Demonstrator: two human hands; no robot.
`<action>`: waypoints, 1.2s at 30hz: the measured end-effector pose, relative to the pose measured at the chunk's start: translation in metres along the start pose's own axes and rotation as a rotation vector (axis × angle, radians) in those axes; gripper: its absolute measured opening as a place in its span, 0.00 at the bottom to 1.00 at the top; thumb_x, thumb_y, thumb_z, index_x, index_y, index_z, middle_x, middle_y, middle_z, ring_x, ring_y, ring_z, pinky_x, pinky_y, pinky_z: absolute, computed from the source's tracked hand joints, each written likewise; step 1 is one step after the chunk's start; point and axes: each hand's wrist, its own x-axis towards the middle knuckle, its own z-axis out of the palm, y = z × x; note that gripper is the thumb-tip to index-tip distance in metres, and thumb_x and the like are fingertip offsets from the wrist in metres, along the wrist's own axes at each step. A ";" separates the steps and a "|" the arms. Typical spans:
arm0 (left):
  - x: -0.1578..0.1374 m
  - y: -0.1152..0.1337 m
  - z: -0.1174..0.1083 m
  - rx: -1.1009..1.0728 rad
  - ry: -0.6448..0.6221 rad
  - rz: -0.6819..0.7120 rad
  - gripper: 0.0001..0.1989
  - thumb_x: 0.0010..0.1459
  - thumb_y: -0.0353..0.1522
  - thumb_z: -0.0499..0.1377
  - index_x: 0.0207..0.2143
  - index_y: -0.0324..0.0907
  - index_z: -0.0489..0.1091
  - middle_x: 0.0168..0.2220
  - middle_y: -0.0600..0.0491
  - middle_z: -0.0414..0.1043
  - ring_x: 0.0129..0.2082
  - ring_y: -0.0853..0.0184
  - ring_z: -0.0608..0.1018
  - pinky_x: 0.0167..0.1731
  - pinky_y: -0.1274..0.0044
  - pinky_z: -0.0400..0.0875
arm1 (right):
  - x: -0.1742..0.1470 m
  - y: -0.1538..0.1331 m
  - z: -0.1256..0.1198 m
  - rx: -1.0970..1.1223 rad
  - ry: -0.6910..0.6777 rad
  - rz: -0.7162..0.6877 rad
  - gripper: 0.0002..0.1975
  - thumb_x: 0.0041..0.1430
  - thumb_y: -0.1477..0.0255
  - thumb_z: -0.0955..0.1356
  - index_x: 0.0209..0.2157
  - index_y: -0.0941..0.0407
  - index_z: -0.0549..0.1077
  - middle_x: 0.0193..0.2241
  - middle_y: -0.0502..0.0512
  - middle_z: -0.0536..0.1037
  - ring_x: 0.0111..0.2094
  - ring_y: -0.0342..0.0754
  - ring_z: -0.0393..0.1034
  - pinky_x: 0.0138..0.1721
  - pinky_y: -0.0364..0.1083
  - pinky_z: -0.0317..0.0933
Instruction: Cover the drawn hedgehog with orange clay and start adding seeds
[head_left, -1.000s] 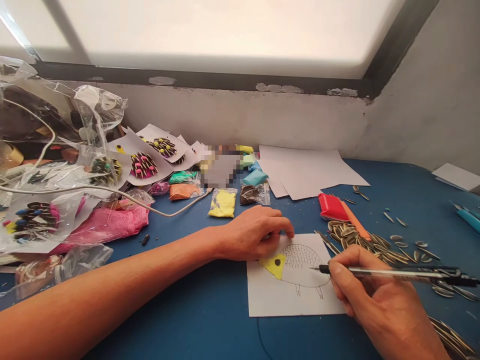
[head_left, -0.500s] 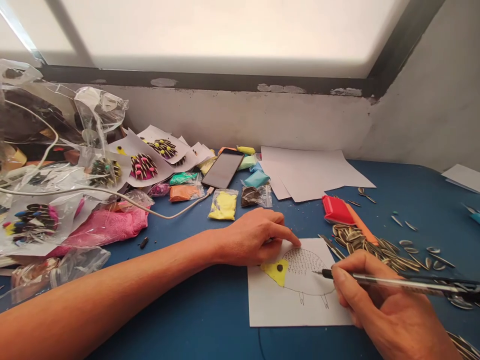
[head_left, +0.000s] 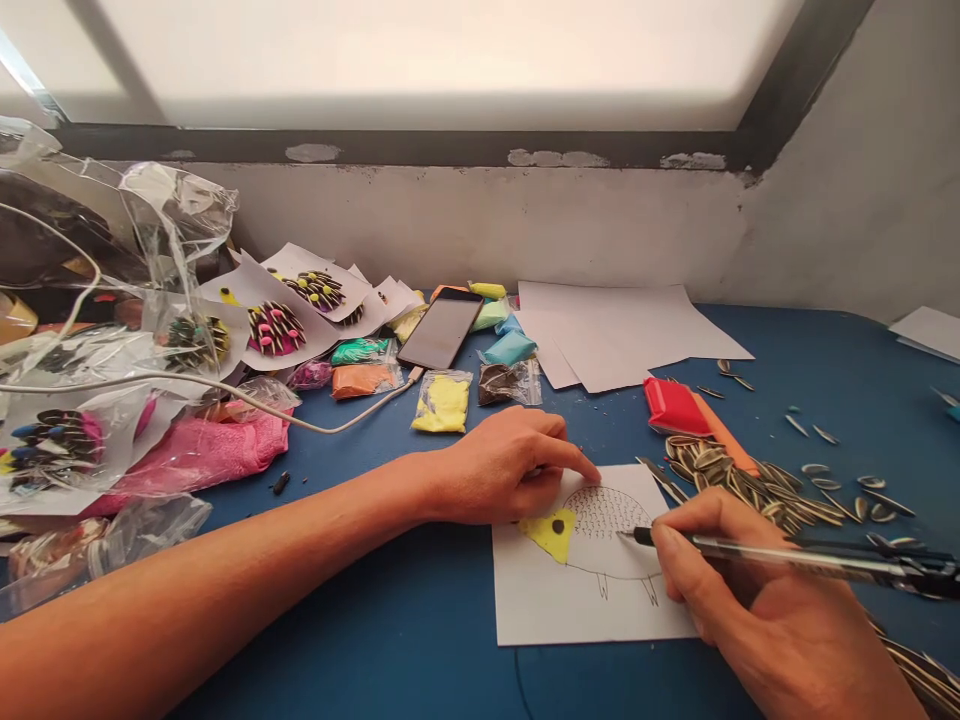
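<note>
A white sheet (head_left: 585, 618) lies on the blue table, bearing a line drawing of a round-bodied animal (head_left: 606, 530) with thin legs. Flattened yellow clay (head_left: 551, 542) with a dark eye dot forms its pointed head. The upper body is filled with small pen marks. My left hand (head_left: 506, 465) rests on the sheet's upper left edge, index finger stretched out and touching the paper, the other fingers curled loosely under. My right hand (head_left: 765, 610) grips a clear-barrelled black pen (head_left: 795, 558), its tip on the drawn body.
Striped sunflower seeds (head_left: 739, 482) are piled behind my right hand, beside a red packet (head_left: 675, 406). Clay packets such as a yellow one (head_left: 442, 402) lie near a phone (head_left: 441, 328) with its cable. Blank sheets (head_left: 622, 330) lie by the wall; seed-covered animal pictures (head_left: 276, 328) are at left.
The pen tip has shifted slightly left and down across the drawn body, with my right hand following. My left hand stays in place on the sheet. The view has tilted a little.
</note>
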 end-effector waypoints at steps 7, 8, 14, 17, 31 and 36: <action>0.001 0.000 0.000 -0.011 0.002 0.003 0.20 0.58 0.19 0.54 0.47 0.41 0.79 0.32 0.52 0.66 0.32 0.70 0.67 0.36 0.77 0.61 | -0.003 0.001 0.000 0.014 -0.022 0.000 0.13 0.62 0.59 0.64 0.27 0.49 0.70 0.17 0.44 0.70 0.15 0.41 0.64 0.13 0.38 0.55; 0.001 0.000 0.000 -0.013 0.004 0.004 0.20 0.57 0.19 0.54 0.47 0.41 0.79 0.32 0.52 0.66 0.32 0.70 0.67 0.36 0.77 0.61 | -0.003 0.001 0.000 0.006 -0.021 0.003 0.13 0.62 0.59 0.64 0.27 0.49 0.70 0.17 0.44 0.69 0.15 0.41 0.63 0.12 0.38 0.55; 0.000 -0.001 0.001 -0.022 0.011 0.018 0.20 0.57 0.19 0.54 0.47 0.40 0.79 0.31 0.53 0.65 0.31 0.70 0.67 0.35 0.77 0.61 | -0.003 0.004 0.001 0.007 -0.022 0.006 0.12 0.61 0.59 0.64 0.27 0.49 0.70 0.16 0.44 0.69 0.14 0.41 0.61 0.11 0.39 0.54; 0.000 -0.001 0.001 -0.019 0.016 0.019 0.20 0.57 0.19 0.54 0.47 0.41 0.79 0.31 0.53 0.65 0.31 0.70 0.66 0.35 0.76 0.61 | -0.004 0.000 0.000 0.006 0.006 0.012 0.13 0.60 0.60 0.64 0.25 0.49 0.70 0.15 0.44 0.66 0.13 0.41 0.59 0.11 0.39 0.53; 0.000 0.001 0.000 -0.024 0.011 0.014 0.20 0.58 0.19 0.54 0.47 0.40 0.79 0.31 0.53 0.65 0.30 0.70 0.66 0.34 0.76 0.60 | -0.006 0.000 -0.005 -0.024 0.075 0.010 0.13 0.60 0.60 0.64 0.25 0.49 0.71 0.15 0.43 0.68 0.13 0.41 0.60 0.12 0.40 0.53; 0.000 0.000 0.000 -0.022 0.012 0.015 0.21 0.57 0.20 0.53 0.47 0.41 0.79 0.31 0.53 0.65 0.30 0.70 0.66 0.35 0.77 0.61 | -0.003 0.000 -0.003 -0.009 0.031 -0.027 0.13 0.60 0.60 0.64 0.25 0.49 0.70 0.16 0.43 0.69 0.15 0.41 0.62 0.14 0.40 0.54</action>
